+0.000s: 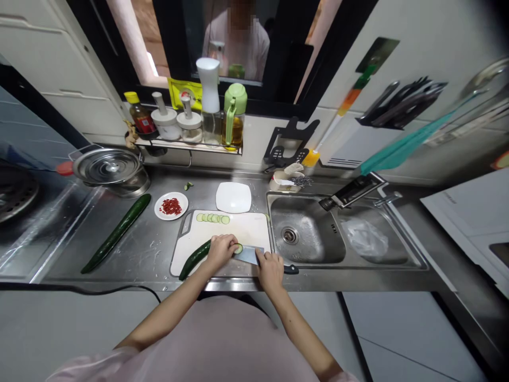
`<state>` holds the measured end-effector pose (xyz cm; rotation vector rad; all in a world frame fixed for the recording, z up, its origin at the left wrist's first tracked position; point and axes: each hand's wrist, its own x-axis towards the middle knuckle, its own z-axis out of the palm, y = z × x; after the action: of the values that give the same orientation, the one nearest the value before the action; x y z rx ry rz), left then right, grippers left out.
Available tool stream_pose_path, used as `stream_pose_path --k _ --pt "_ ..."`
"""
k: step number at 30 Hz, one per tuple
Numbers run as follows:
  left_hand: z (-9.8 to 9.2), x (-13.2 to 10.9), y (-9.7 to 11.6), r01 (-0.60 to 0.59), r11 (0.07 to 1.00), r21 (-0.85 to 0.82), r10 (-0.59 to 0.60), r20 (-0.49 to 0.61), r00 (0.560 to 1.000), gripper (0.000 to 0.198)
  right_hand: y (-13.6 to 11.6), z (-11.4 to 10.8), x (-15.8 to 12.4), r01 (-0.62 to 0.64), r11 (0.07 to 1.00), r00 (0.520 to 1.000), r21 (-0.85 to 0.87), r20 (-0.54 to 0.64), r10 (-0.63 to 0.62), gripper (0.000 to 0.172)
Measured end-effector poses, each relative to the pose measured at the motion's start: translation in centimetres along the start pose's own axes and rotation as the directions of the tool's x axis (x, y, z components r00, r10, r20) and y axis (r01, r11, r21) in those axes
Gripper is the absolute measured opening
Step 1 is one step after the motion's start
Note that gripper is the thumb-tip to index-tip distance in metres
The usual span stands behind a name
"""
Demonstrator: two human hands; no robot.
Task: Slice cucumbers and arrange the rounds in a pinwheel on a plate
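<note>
The cucumber lies on the board, its long axis running from near left to far right, cut end towards the knife. The left hand is closed over it; the right hand is clamped on the knife handle. Slices line the board's far edge. Beyond sit a chilli plate and a white plate. A whole cucumber lies to the left and the sink is to the right, on a steel counter.
</note>
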<state>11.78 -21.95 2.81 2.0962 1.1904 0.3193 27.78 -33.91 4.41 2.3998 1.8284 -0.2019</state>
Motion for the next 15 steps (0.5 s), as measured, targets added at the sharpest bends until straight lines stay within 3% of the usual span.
stream_pose_path --k 3,8,15 --pt "-0.1 1.4 -0.6 0.144 0.982 -0.119 -0.15 -0.043 0.988 0.009 0.3 0.1 -0.1 -0.029 1.0 0.999 -0.003 0.02 0.029 0.044" --pt "-0.9 5.4 -2.4 0.381 0.915 -0.135 -0.4 -0.172 0.9 0.011 0.5 0.1 -0.2 -0.058 0.998 0.997 0.018 0.051 0.057 0.045" --pt "-0.8 9.5 -3.7 0.425 0.905 0.025 -0.417 -0.153 0.896 0.012 0.9 -0.1 -0.5 -0.093 0.995 0.994 0.03 0.067 0.09 0.045"
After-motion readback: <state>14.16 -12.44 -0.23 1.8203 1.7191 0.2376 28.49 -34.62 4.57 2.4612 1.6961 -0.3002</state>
